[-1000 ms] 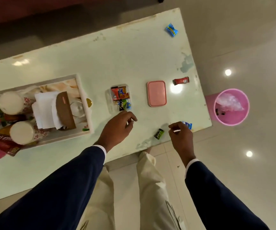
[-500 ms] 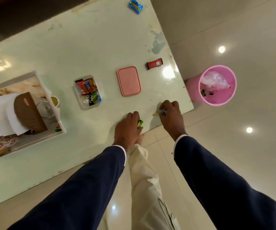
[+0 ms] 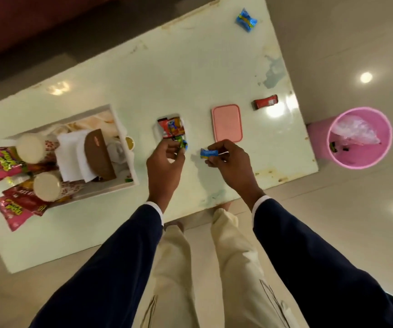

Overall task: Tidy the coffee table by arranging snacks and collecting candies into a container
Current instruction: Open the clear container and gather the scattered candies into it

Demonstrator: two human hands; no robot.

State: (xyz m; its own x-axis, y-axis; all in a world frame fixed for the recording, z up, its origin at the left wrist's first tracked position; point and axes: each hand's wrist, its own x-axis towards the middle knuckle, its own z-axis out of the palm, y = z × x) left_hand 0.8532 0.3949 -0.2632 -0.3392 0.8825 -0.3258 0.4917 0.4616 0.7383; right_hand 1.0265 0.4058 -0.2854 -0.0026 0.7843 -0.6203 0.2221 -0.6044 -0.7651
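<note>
Pinching a green candy [image 3: 181, 144] in left hand [image 3: 166, 159], fingers curled, over clear container [image 3: 171, 129] on desk [image 3: 190, 74] | right hand [image 3: 229, 159] pinches blue candy [image 3: 208, 153] beside it, above desk

Both hands up off the table edge now. Left hand [image 3: 164, 159] lifted the green candy [image 3: 181, 144] over the container [image 3: 170, 129]; right hand [image 3: 228, 159] pinches the blue candy [image 3: 208, 153], raised just beside it.

My one camera sits on the person's head, looking steeply down. It sees the worktop [image 3: 167, 74] from above, fairly near. The floor [image 3: 356, 233] shows beneath.
</note>
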